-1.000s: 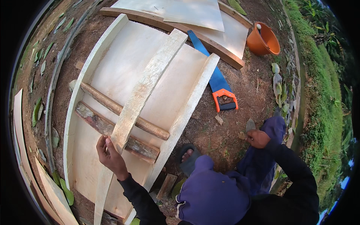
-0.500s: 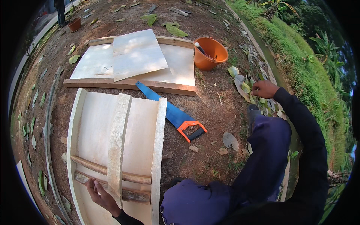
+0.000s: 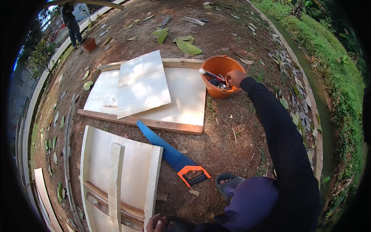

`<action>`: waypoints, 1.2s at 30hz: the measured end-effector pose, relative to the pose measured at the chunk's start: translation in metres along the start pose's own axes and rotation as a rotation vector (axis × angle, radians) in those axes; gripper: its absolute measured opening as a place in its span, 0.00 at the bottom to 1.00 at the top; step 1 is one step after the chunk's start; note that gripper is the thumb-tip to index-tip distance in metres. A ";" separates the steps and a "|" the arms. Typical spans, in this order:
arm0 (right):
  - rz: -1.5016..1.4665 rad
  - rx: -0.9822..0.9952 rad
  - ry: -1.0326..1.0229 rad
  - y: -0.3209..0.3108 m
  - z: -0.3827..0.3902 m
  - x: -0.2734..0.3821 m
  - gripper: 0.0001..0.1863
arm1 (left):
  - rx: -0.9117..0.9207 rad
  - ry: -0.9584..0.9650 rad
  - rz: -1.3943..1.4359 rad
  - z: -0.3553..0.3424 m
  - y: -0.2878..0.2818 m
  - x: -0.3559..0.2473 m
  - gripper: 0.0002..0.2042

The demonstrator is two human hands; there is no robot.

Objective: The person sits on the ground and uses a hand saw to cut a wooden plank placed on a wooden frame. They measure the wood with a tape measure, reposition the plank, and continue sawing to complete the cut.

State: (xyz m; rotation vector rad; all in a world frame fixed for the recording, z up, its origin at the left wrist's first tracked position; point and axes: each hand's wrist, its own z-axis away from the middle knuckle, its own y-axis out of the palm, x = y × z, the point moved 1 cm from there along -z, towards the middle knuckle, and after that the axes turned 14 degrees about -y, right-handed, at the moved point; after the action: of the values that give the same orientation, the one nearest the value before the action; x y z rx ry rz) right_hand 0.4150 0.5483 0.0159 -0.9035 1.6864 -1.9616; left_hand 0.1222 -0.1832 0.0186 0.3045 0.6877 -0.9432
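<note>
My right hand point(image 3: 235, 78) reaches over the rim into an orange bucket point(image 3: 220, 63), its fingers curled down among the tools. What they grip, if anything, is hidden. Inside lie a white-ended handled tool point(image 3: 208, 72) and several small dark and metal items. At the bottom edge my left hand point(image 3: 155, 223) shows only in part, beside the right rail of a wooden frame point(image 3: 154, 170); its fingers are mostly out of sight. A handsaw point(image 3: 166, 147) with a blue blade and an orange and black handle lies on the ground between the frame and my foot.
Beyond the saw lies a second framed panel point(image 3: 185, 100) with a loose plywood sheet point(image 3: 145, 85) across it. A loose wooden bar point(image 3: 116, 185) rests over the near frame. A long pole point(image 3: 67, 154) lies at left; a person point(image 3: 71, 23) stands by a pot point(image 3: 89, 45) far left.
My right hand has moved from above the leaves at right into the bucket. My left hand has shifted from over the frame's crosspieces to the bottom edge. The view has tilted up.
</note>
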 end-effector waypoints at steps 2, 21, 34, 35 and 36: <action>-0.028 0.044 0.013 0.009 -0.029 -0.008 0.14 | 0.282 -0.251 -0.040 0.001 0.015 0.011 0.28; -0.023 0.224 0.118 0.025 -0.051 0.022 0.32 | 0.087 -0.237 0.130 0.075 0.036 0.004 0.27; -0.517 -0.301 -0.498 -0.103 0.059 0.173 0.31 | 0.614 0.017 0.547 0.079 -0.032 -0.115 0.54; -0.513 -0.162 -0.578 -0.119 0.073 0.217 0.31 | 0.482 0.039 0.365 0.075 -0.029 -0.141 0.52; -0.498 -0.012 -0.655 -0.133 0.088 0.263 0.32 | 0.405 0.101 0.194 0.065 -0.025 -0.161 0.49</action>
State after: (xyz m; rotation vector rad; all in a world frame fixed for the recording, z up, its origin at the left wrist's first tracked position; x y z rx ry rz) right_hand 0.3037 0.3342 0.2071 -1.8600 1.1588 -1.6316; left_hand 0.0639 -0.1288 0.1748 0.7684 0.5432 -0.8801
